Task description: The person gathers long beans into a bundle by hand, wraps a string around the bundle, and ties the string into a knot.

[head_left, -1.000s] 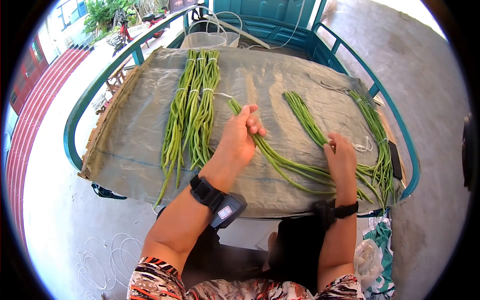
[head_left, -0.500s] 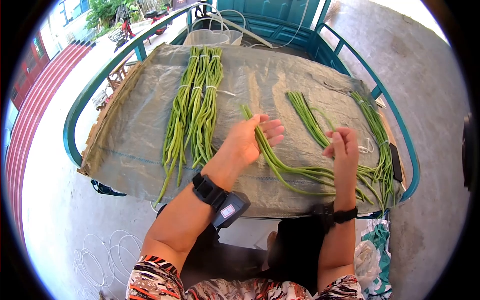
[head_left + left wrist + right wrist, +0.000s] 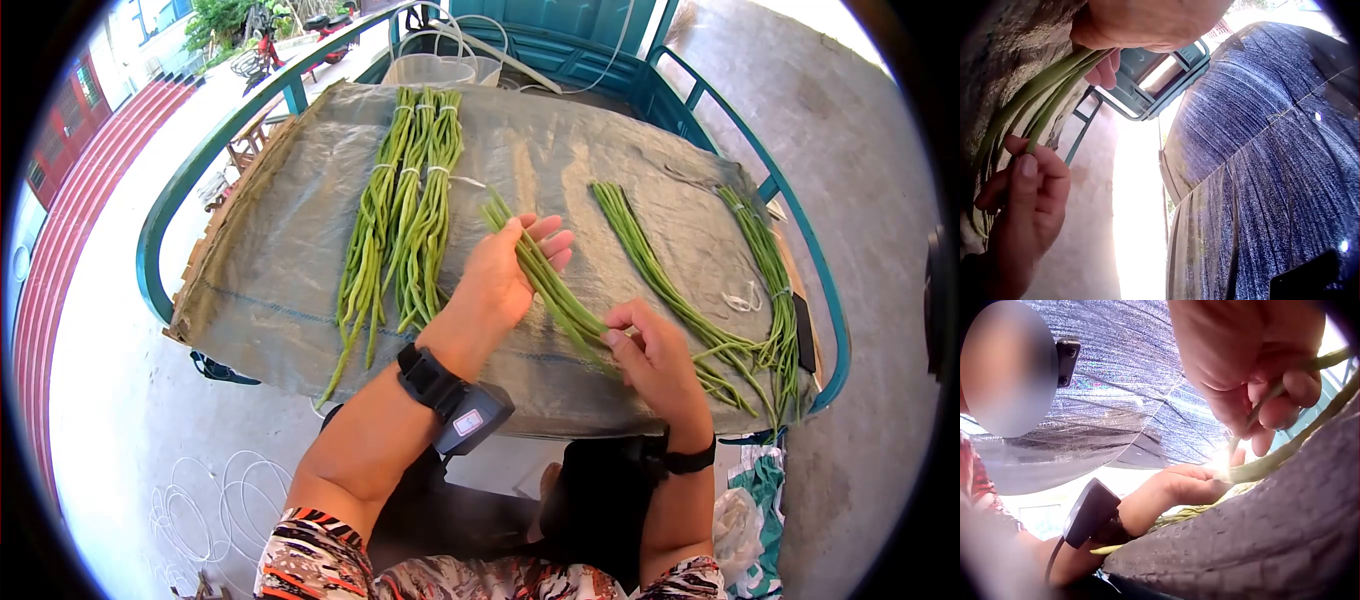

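Observation:
My left hand (image 3: 505,270) holds a small bunch of long beans (image 3: 556,290), the thumb across them and the other fingers stretched out. Lower and to the right, my right hand (image 3: 655,360) pinches a green long bean (image 3: 1042,122) between thumb and fingertips, beside the bunch in the left wrist view. In the right wrist view, a bean passes between the right fingers (image 3: 1275,412). Right of the hands lies a loose row of long beans (image 3: 640,245). To the left rest several tied bundles of long beans (image 3: 408,200), banded with white ties.
A grey-brown sheet (image 3: 290,240) covers the cart bed under the beans. Another tied bundle (image 3: 765,260) lies near the right teal rail (image 3: 800,230), with a white string (image 3: 742,298) and a dark flat object (image 3: 803,335) beside it. A clear tub (image 3: 430,70) stands behind.
My right hand has lifted a bean from the loose row and come left and nearer to the body, beside the bunch. The left hand keeps the bunch, its fingers now straighter.

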Motion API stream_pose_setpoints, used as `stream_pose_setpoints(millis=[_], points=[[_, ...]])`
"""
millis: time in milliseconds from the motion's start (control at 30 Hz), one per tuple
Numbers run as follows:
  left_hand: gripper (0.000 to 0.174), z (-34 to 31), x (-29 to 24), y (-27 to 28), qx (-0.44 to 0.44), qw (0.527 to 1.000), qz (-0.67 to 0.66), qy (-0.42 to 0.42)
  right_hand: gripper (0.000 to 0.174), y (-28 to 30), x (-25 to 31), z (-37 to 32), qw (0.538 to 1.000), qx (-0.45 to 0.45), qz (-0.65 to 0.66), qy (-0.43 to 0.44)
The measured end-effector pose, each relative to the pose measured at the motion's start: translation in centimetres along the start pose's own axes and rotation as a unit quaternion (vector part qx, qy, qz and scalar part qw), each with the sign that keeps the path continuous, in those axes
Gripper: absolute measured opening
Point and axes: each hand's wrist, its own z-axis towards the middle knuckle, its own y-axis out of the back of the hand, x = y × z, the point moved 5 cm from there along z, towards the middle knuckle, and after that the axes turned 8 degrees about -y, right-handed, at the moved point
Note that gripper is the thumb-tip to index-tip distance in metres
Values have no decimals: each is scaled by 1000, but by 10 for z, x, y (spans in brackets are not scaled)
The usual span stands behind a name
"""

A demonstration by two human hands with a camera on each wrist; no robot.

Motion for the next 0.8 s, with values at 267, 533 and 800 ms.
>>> stream_pose_setpoints(millis=[267,533,800], points=[[29,0,-3,-5,43,998,-29,-36,9,8,-10,-2,997,-16,-14,-72],[27,2,-4,-5,41,997,-31,-58,8,13,-14,-1,995,-38,-49,-75],[22,0,-3,-8,47,997,-45,-39,13,13,-12,0,992,-63,-107,-36]])
